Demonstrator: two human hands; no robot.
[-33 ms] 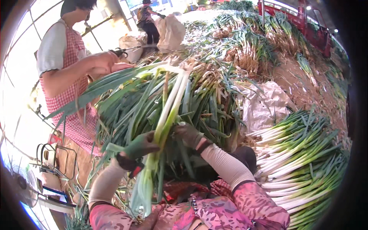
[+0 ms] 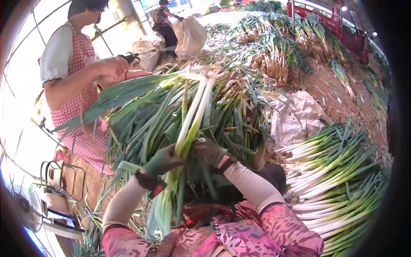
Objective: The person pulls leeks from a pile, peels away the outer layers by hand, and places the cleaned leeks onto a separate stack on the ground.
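In the head view, the person's left hand in a grey-green glove (image 2: 162,162) is clamped around a long leek with a white shaft and green leaves (image 2: 193,128), its fingers wrapped about the lower, greener part. The leek stands at a slant in front of the person, its pale end pointing up and away and its leafy end hanging down toward the pink patterned clothing (image 2: 252,233). The right hand in a dark grey glove (image 2: 209,152) is just beside the shaft, its fingers curled, with a small white bit at the fingertips; whether they grip the leek cannot be told. Behind both hands lies a large heap of dark green leeks with brownish root ends (image 2: 145,120). To the right is a neat pile of white-and-green leeks (image 2: 325,184), with a crumpled pale sack (image 2: 295,118) just beyond it. At the left stands a co-worker in a red-and-white checked apron (image 2: 80,111), holding a dark tool with a thin rod (image 2: 130,58). Farther back, another person in dark clothes (image 2: 165,28) is beside a tall beige sack (image 2: 189,37), and rooted leek bundles (image 2: 278,55) lie on the brown ground (image 2: 319,81).
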